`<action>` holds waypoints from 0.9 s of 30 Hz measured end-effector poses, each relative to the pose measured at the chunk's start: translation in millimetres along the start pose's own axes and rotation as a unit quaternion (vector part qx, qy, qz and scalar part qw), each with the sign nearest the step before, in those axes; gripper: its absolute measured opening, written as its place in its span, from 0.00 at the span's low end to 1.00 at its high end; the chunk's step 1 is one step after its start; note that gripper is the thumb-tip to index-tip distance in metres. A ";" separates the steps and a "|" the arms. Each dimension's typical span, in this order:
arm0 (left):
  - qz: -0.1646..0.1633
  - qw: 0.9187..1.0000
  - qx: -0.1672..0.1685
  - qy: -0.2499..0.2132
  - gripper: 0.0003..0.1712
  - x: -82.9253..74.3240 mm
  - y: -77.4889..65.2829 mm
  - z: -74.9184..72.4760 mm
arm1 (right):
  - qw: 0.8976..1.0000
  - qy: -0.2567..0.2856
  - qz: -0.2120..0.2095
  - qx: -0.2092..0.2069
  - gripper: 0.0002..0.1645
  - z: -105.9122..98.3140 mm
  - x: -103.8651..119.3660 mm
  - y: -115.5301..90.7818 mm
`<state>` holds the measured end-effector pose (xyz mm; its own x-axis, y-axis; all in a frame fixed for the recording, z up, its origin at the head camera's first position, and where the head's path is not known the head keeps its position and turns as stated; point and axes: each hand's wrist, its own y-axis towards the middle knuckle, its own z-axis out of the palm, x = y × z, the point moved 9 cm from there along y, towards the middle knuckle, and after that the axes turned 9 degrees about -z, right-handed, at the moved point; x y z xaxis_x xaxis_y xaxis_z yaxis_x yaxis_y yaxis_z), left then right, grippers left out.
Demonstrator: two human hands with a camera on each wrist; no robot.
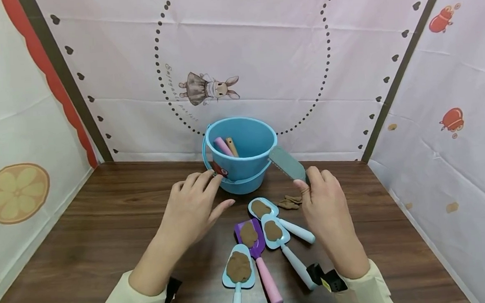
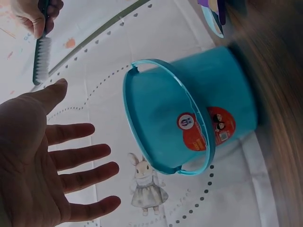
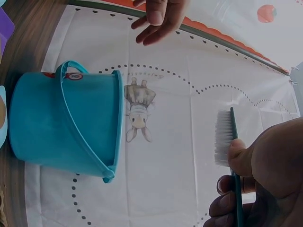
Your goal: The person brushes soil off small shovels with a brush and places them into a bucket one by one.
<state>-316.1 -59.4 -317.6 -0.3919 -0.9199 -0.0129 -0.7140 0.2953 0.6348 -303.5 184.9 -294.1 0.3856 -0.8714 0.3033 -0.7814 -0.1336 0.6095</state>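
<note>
My right hand (image 1: 328, 211) grips a dark green brush (image 1: 288, 164) by its handle, to the right of the blue bucket (image 1: 242, 172). White bristles (image 3: 224, 138) show in the right wrist view. My left hand (image 1: 193, 209) hovers at the bucket's near left side, fingers spread and holding nothing; the left wrist view shows its palm (image 2: 28, 161) apart from the bucket. Inside the bucket stand a pink handle (image 1: 223, 146) and a tan handle (image 1: 231, 147). The bucket's own handle hangs down in front.
Several toy shovels lie between my forearms: a purple one (image 1: 257, 250) with a pink handle, and light blue ones such as the nearest (image 1: 250, 278). Brown clay (image 1: 238, 266) sits on their blades. Loose brown pieces (image 1: 289, 202) lie by my right hand. Printed cloth (image 1: 253, 53) encloses the wooden table (image 1: 153, 185).
</note>
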 end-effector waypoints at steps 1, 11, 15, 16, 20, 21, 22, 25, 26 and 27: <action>-0.001 1.000 0.002 0.001 0.37 0.0 -0.9 0.5 | 1.000 0.001 -0.001 -0.001 0.19 -0.4 0.8 0.3; -0.038 0.987 0.151 0.043 0.38 -9.3 -38.5 33.4 | 1.000 -0.001 -0.003 -0.001 0.19 0.0 5.1 2.4; -0.033 0.969 0.244 0.034 0.40 -30.3 -68.8 47.3 | 1.000 0.001 -0.001 0.002 0.19 1.6 6.8 1.1; -0.031 0.965 0.258 0.028 0.40 -36.2 -76.2 48.6 | 1.000 0.003 0.000 0.003 0.19 1.9 7.2 0.6; -0.029 0.947 0.320 0.000 0.34 -56.9 -102.4 56.5 | 1.000 0.007 0.004 0.007 0.19 2.9 8.9 -0.6; -0.028 0.942 0.335 -0.002 0.33 -61.2 -108.6 59.0 | 1.000 0.007 0.006 0.008 0.18 3.1 8.9 -0.9; -0.023 0.937 0.350 -0.002 0.33 -65.3 -114.2 62.5 | 1.000 0.007 0.006 0.009 0.18 3.1 9.2 -0.9; -0.009 0.919 0.395 0.008 0.33 -74.9 -129.7 74.3 | 1.000 0.003 0.005 0.010 0.18 3.0 8.7 -1.4; -0.003 0.915 0.402 0.016 0.32 -77.1 -133.9 77.3 | 1.000 0.002 0.005 0.010 0.18 3.0 8.6 -1.6; 0.002 0.914 0.405 0.024 0.32 -78.9 -137.2 79.4 | 1.000 0.002 0.003 0.011 0.18 3.0 8.6 -1.8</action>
<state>-233.3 -6.8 -465.0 -0.3836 -0.9229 0.0334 -0.9153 0.3751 -0.1465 -300.3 176.2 -294.8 0.3816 -0.8709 0.3097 -0.7945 -0.1378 0.5914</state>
